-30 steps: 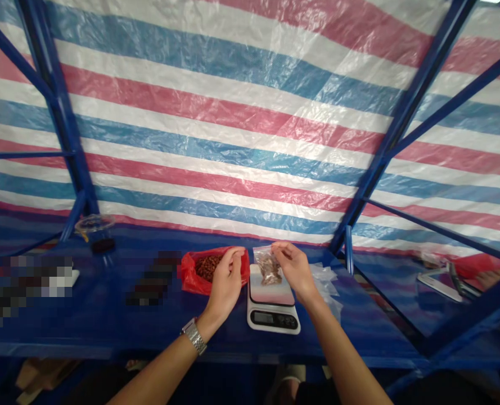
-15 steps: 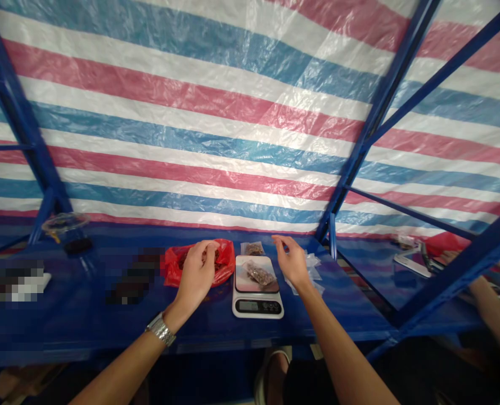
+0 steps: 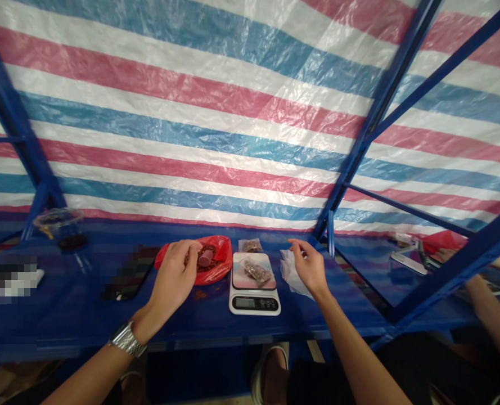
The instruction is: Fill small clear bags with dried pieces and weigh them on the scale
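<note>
My left hand hangs over the left side of a red plastic bag, thumb and fingers apart and nothing visible in them. The bag lies spread open, holding small brown pieces and a small pink cup. My right hand is above a pile of clear plastic bags, its fingers loosely bent and apart, with nothing seen in it. Between my hands, a white digital scale carries a small filled clear bag. Another small filled bag lies just behind the scale.
A black phone lies left of the red bag, and a clear cup with dark liquid stands farther left. Blue metal bars rise behind and to the right. At far right, another person's arm reaches over the table.
My left hand has moved left and toward me, uncovering the pink cup in the red bag. My right hand has shifted right over the clear bags. The view has turned slightly.
</note>
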The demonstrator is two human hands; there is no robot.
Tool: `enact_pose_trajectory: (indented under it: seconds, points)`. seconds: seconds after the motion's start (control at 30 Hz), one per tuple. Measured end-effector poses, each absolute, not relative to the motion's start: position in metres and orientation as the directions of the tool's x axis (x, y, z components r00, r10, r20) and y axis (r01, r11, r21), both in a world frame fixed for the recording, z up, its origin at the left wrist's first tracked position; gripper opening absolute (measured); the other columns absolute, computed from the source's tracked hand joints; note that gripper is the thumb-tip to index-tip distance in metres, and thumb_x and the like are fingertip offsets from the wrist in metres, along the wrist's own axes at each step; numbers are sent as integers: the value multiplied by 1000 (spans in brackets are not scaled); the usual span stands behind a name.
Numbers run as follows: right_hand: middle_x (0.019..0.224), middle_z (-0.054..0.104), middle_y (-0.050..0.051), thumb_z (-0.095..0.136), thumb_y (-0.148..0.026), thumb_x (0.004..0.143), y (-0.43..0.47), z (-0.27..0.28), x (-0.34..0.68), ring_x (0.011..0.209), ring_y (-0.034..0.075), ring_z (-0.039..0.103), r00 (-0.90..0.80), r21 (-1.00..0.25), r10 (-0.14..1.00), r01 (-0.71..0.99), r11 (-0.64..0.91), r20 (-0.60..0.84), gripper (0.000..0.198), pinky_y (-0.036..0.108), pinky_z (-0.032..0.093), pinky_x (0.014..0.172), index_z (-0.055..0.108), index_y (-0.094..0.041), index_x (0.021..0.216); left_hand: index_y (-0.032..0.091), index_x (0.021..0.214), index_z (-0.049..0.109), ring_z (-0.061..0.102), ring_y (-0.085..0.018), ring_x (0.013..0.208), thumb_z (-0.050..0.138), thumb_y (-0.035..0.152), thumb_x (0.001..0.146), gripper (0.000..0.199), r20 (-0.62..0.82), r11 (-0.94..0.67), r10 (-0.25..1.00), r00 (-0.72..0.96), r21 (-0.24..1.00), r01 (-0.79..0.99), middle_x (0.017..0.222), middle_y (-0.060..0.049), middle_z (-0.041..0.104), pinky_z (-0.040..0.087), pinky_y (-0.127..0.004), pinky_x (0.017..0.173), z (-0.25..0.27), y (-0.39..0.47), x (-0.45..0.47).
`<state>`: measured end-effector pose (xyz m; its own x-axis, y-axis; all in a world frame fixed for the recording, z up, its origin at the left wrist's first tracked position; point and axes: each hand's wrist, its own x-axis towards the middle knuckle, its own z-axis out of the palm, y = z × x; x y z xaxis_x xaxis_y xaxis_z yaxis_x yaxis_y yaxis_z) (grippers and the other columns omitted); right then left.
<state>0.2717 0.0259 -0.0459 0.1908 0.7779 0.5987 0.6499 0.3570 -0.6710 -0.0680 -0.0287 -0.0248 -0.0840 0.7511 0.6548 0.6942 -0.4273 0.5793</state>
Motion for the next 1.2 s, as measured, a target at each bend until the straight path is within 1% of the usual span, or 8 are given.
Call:
enact_pose_trajectory:
  seconds: [0.17,0.33,0.57,0.73,0.97,1.07,1.17,1.2]
  points:
    - [99,79,11,48,-50,97,21,-46,274,87,26,72,171,-673,800,655,344,575,45,36,51,79,78,-17,108,21,96,65,62,-26,101,40,35,103,29,675,-445,736,-52,540,714,98,-7,71,46,-39,96,-24,-32,-70]
    - [104,79,11,46,-49,98,21,-47,269,86,24,73,104,-662,820,652,371,562,44,36,52,79,77,-18,107,20,96,64,61,-25,100,40,32,104,28,684,-453,729,-32,517,726,98,-7,71,46,-40,95,-25,-33,-70]
    - [95,79,9,50,-44,98,18,-46,257,83,24,69,-11,-585,808,685,435,588,37,37,52,80,78,-20,103,20,96,64,61,-25,99,40,33,104,29,680,-453,733,-13,502,737,97,-7,70,46,-40,94,-26,-32,-67]
    - [96,77,6,51,-36,100,13,-43,249,89,24,66,-183,-488,804,712,505,565,29,37,50,85,77,-24,101,20,94,64,60,-25,102,39,32,105,29,664,-460,747,14,502,732,99,-7,71,45,-40,96,-27,-33,-60]
    - [100,74,6,51,-31,102,1,-36,237,98,25,65,-190,-469,799,723,507,570,25,39,48,90,75,-24,102,22,96,64,61,-25,103,41,33,104,27,623,-452,782,7,559,695,100,-6,70,47,-41,95,-25,-36,-51]
    - [100,73,6,52,-33,102,-4,-39,228,99,25,65,-206,-428,805,759,490,557,24,40,48,93,74,-23,104,22,97,64,62,-25,105,42,33,103,26,609,-461,793,12,588,664,102,-6,70,47,-41,98,-27,-40,-42]
    - [103,71,8,55,-37,101,-9,-43,216,101,27,65,-230,-367,820,808,461,524,25,42,47,96,72,-22,112,24,95,64,63,-23,108,41,33,104,26,553,-480,830,79,634,607,101,-5,70,47,-38,99,-33,-52,-27]
    - [105,71,9,57,-38,100,-10,-45,212,102,28,64,-230,-351,827,823,447,513,26,43,47,96,71,-22,115,25,94,63,64,-21,101,40,33,105,27,511,-472,852,112,660,585,98,-4,69,49,-35,94,-36,-58,-21]
